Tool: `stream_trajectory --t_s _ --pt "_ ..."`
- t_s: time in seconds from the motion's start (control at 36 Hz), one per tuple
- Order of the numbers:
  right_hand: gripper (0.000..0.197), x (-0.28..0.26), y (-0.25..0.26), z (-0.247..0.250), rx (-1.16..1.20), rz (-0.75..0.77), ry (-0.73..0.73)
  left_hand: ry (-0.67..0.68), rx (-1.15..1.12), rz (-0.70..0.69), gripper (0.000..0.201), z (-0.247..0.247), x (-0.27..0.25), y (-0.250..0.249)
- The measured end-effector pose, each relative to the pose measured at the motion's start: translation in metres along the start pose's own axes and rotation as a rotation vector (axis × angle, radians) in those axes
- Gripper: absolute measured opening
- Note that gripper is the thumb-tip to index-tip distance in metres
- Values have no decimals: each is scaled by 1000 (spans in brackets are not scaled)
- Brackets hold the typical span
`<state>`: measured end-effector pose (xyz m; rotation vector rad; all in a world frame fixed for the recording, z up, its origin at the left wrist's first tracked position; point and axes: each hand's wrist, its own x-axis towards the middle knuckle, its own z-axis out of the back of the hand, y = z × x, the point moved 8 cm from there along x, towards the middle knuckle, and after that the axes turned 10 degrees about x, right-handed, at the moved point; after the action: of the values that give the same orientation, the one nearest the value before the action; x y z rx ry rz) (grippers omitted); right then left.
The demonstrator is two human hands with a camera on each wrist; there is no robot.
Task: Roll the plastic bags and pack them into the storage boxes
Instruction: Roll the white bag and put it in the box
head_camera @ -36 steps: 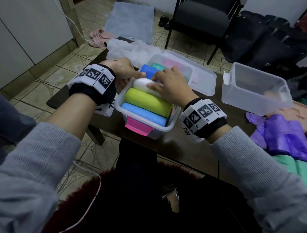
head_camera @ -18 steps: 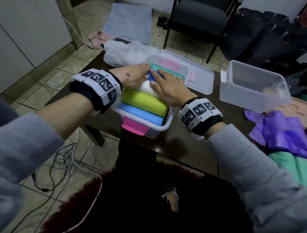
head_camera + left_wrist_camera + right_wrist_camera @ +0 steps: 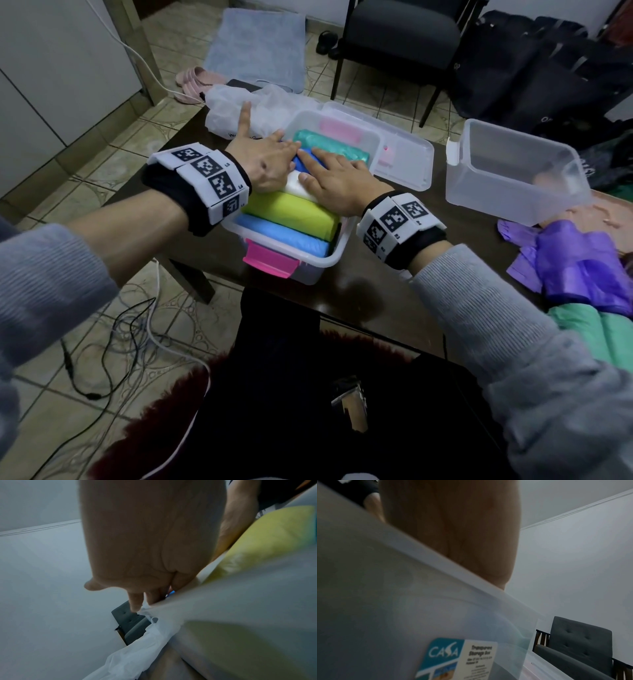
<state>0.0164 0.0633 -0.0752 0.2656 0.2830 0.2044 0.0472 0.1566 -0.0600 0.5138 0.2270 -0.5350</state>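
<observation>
Storage box sits on the dark worktop, holding five rolled bags in a row: light blue roll nearest, then yellow-green roll, white roll, dark blue roll, teal roll at the far end.

Left hand and right hand both lie flat on the white and dark blue rolls — fingers straight and close together, pressing down; the left thumb sticks up free.

Handling, judged: thin film rolls, very light, soft, springy and slick; likely to unroll if released loosely. Best held across the middle with flat fingers, or pinched at both ends, and wedged against a neighbour.

Versus 0.5 s and 1.0 s ago: hands have slid further along the row toward the teal roll and flattened — from curled around the white roll to pressing. Second, empty box and loose purple bags unchanged.
</observation>
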Motion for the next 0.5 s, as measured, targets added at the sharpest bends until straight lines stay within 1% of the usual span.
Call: stream_trajectory --t_s 0.11,0.19,0.5 --pt "55 1 0 0 8 1 3 28 -45 35 54 -4 1 5" --pt "55 1 1 0 15 1 0 50 -129 43 54 -7 0 6" --pt "55 -1 0 1 49 4 -32 35 -438 -25 55 -14 6 1"
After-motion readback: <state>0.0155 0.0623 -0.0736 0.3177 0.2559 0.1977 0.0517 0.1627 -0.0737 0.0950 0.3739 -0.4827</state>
